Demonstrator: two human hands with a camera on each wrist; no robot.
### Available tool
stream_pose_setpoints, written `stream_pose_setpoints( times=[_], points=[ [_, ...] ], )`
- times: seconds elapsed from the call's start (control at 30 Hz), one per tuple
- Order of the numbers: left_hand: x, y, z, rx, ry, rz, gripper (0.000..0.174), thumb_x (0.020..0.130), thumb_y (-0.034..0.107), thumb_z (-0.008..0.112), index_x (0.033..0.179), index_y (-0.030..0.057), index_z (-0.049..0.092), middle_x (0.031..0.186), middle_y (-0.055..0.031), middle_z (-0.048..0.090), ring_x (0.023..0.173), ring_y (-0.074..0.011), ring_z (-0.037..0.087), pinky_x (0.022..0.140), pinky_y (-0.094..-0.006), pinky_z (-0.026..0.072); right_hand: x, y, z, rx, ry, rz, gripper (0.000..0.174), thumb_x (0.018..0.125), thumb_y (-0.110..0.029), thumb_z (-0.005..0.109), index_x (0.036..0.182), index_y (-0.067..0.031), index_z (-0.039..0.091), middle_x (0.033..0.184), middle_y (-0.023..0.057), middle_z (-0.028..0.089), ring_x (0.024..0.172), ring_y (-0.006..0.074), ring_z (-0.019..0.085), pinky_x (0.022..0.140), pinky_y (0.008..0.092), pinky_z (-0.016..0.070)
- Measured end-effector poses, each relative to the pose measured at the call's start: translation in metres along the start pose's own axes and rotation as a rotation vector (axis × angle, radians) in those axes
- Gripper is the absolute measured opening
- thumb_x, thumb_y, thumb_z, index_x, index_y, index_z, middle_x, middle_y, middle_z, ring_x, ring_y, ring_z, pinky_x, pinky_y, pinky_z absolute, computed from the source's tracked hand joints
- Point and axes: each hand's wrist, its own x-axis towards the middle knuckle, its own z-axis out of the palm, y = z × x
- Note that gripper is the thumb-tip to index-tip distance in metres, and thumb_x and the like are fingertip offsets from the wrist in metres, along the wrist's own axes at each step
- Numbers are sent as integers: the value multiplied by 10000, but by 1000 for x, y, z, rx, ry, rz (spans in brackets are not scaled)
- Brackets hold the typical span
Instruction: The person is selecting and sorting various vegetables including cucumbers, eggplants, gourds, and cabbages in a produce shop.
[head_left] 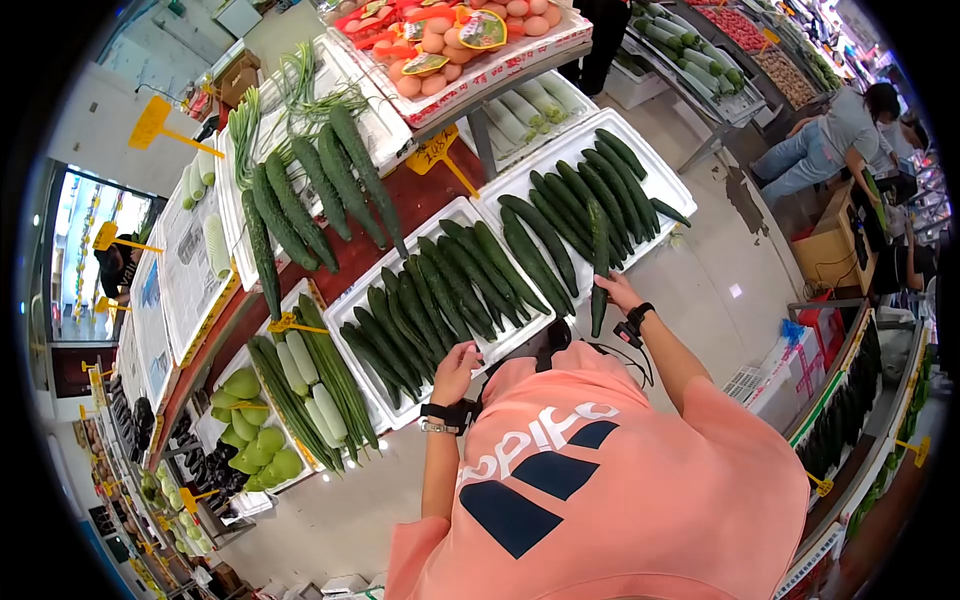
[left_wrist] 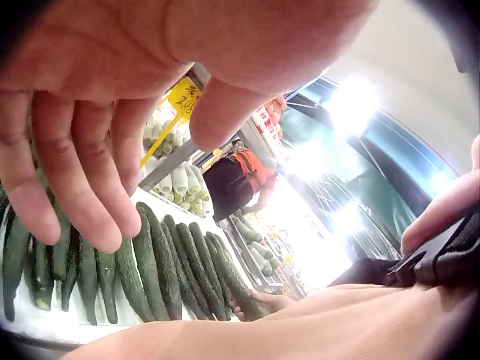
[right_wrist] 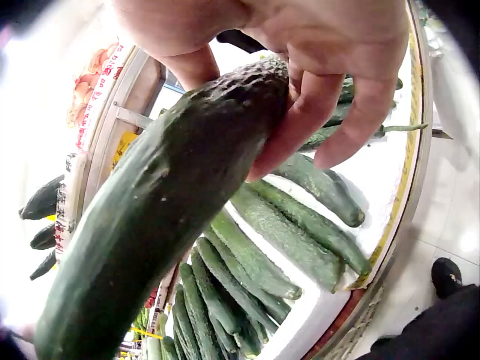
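Note:
My right hand [head_left: 622,291] grips a dark green cucumber [right_wrist: 154,202] near one end, over the front of the right foam tray. In the right wrist view the thumb and fingers curl round its bumpy end, and the long body slants toward the camera. My left hand [head_left: 457,370] hovers at the front rim of the left foam tray [head_left: 402,414], close to a row of cucumbers [head_left: 440,295]. Its fingers [left_wrist: 90,195] hang loosely spread with nothing between them. More cucumbers [head_left: 575,205] lie side by side in the right tray.
Behind the trays, a raised shelf bears more long cucumbers [head_left: 345,165], scallions [head_left: 300,80] and bagged eggs [head_left: 440,40]. To the left are light gourds [head_left: 325,410] and green chayotes [head_left: 260,450]. Yellow price tags [head_left: 435,150] stick up. A person [head_left: 840,135] bends at the right.

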Motion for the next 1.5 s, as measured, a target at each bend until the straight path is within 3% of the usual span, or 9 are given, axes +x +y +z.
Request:
stream_pose_setpoints(
  times=[0.2, 0.3, 0.4, 0.47, 0.53, 0.63, 0.9, 1.37, 1.5],
  points=[
    [-6, 0, 19, -10, 10, -57, 422, 1013, 347, 498, 1291, 34, 555, 1064, -40, 688, 893, -128, 639, 784, -287, 482, 31, -30, -8, -1, -27, -5, 410, 930, -268, 658, 1202, -1, 507, 1026, 111, 642, 835, 240, 695, 773, 381, 546],
    [-19, -8, 38, -36, 51, -78, 405, 1006, 336, 515, 1280, 41, 561, 1036, -42, 687, 870, -143, 646, 772, -302, 500, 43, -37, -27, -148, 83, 66, 754, 911, -254, 675, 1482, 54, 291, 1069, 106, 653, 875, 190, 660, 770, 370, 536],
    [-33, -49, 7, 16, 165, -30, 366, 994, 314, 548, 1233, 38, 576, 980, -54, 679, 846, -148, 641, 763, -298, 516, 134, 16, -12, 17, -64, -13, 517, 892, -206, 701, 1332, -23, 501, 1080, 89, 647, 897, 185, 641, 749, 297, 537],
    [-29, -39, 19, -4, 210, -49, 354, 993, 309, 555, 1206, 27, 580, 969, -59, 673, 838, -141, 632, 762, -290, 515, 197, 24, -50, 122, -14, -97, 573, 895, -186, 702, 1373, -17, 435, 1080, 117, 647, 870, 201, 641, 725, 350, 555],
    [-35, -42, 8, -19, 275, -53, 353, 995, 313, 553, 1195, 23, 580, 963, -59, 669, 832, -132, 617, 758, -285, 510, 262, 38, -62, -218, 37, -270, 459, 906, -146, 666, 1294, 7, 473, 996, 104, 656, 804, 203, 634, 619, 350, 551],
    [-47, -47, 4, -89, 310, -93, 373, 995, 330, 555, 1187, 10, 576, 964, -39, 642, 843, -126, 581, 766, -278, 496, 283, 40, -76, -413, 175, -370, 507, 844, -138, 712, 1269, 30, 492, 1037, 122, 669, 889, 245, 651, 728, 384, 552],
    [-54, -89, 3, -212, 353, -7, 382, 1004, 365, 525, 1184, 34, 588, 958, -54, 666, 802, -110, 612, 680, -260, 501, 165, -13, -13, -1166, 473, -326, 471, 786, -83, 685, 1231, -12, 548, 1177, 262, 620, 1122, 414, 587, 979, 449, 468],
    [-30, 104, -217, -402, 869, 317, 506, 1000, 498, 455, 1285, 80, 482, 1178, -108, 615, 926, -181, 640, 709, -325, 520, 33, 35, -21, -1044, 406, -660, 473, 740, -65, 721, 1177, -2, 553, 1144, 220, 573, 1110, 412, 537, 977, 473, 426],
    [-9, 152, -243, -139, 849, 275, 600, 956, 510, 543, 1291, 17, 474, 1041, -90, 636, 812, -153, 626, 597, -290, 501, 1, 62, -33, -982, 432, -553, 438, 766, -93, 682, 1174, 20, 568, 1118, 216, 602, 1065, 376, 579, 941, 451, 456]
  ],
)
